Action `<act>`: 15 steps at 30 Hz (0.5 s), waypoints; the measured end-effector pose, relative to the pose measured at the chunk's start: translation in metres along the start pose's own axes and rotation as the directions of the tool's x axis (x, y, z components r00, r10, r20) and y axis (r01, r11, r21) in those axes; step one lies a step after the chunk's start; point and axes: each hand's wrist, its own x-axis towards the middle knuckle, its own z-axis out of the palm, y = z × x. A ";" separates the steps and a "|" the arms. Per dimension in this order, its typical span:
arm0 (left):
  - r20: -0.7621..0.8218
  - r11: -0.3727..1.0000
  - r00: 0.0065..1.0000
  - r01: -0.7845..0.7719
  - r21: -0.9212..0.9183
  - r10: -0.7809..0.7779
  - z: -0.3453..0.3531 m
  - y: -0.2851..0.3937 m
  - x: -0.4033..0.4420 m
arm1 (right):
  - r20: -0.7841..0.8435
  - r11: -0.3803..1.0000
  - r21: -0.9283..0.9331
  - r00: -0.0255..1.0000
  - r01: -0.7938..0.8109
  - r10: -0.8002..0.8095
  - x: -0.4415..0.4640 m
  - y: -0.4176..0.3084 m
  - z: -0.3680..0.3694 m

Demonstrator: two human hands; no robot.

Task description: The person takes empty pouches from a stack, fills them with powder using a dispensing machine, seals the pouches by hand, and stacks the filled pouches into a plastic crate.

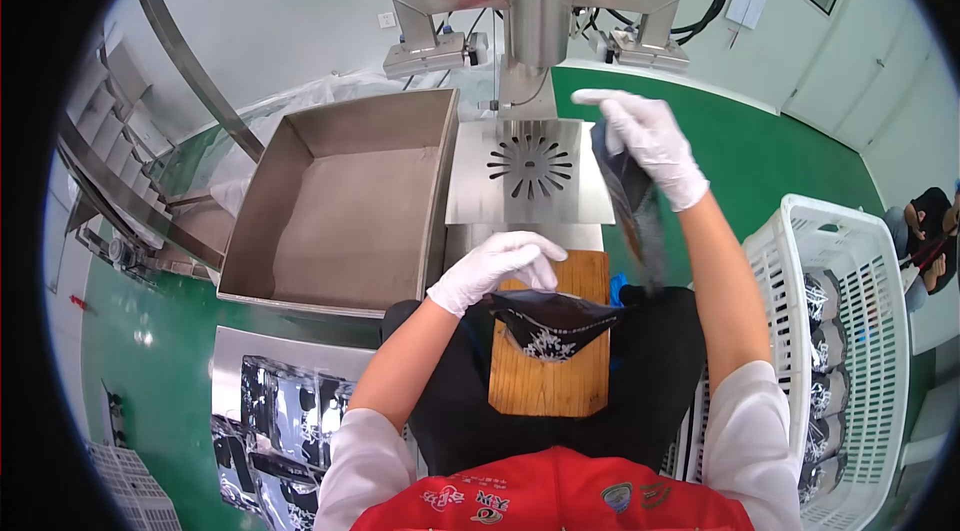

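Note:
Both my hands wear white gloves. My left hand (500, 271) is closed on the upper left edge of a black printed pouch (555, 323) with white lettering and a white pattern. That pouch lies over a wooden board (550, 386) between my thighs. Raised ahead and to the right, my right hand (650, 141) grips the top of another dark pouch (632, 206), which hangs down beside the steel plate; its index finger points left. The contents of both pouches are hidden.
A deep steel bin (350, 221) stands left of a slotted steel plate (530, 171) under a machine column (537, 1). Flat stacked pouches (290, 411) lie at lower left. At right, a white crate (895, 331) holds several filled pouches. Another person (930, 231) is at far right.

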 end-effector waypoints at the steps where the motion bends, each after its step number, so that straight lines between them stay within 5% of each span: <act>1: 0.018 0.992 0.998 0.058 0.114 -0.060 -0.002 0.005 0.009 | 0.042 0.999 0.040 0.999 -0.035 0.033 0.011 0.010 0.009; 3: 0.023 0.988 0.999 0.035 0.151 -0.039 0.003 0.013 0.025 | 0.175 0.998 -0.003 0.982 -0.068 0.068 0.023 0.030 0.025; 5: -0.302 0.957 0.929 -0.137 0.257 0.214 0.011 0.012 0.039 | 0.154 0.985 0.168 0.986 0.037 -0.063 0.027 0.037 0.049; 6: -0.371 0.868 0.855 -0.165 0.467 0.363 0.007 0.011 0.045 | 0.158 0.984 0.175 0.985 0.037 -0.065 0.028 0.040 0.054; 7: -0.376 0.868 0.853 -0.162 0.469 0.363 0.007 0.015 0.048 | 0.198 0.989 0.150 0.980 -0.002 -0.028 0.028 0.044 0.053; 9: -0.359 0.695 0.717 -0.241 0.677 0.598 0.014 0.030 0.048 | 0.092 0.969 0.239 0.992 0.060 -0.084 0.027 0.049 0.062; 13: -0.051 0.511 0.845 -0.274 0.815 0.533 -0.006 0.040 0.047 | 0.183 0.924 0.289 0.961 -0.252 0.205 0.020 0.053 0.054; 14: -0.128 0.728 0.887 -0.274 0.628 0.445 -0.007 0.041 0.048 | 0.201 0.926 0.299 0.964 -0.229 0.173 0.021 0.055 0.052; 15: -0.128 0.730 0.887 -0.274 0.627 0.443 -0.013 0.048 0.050 | 0.219 0.929 0.310 0.966 -0.204 0.140 0.022 0.056 0.050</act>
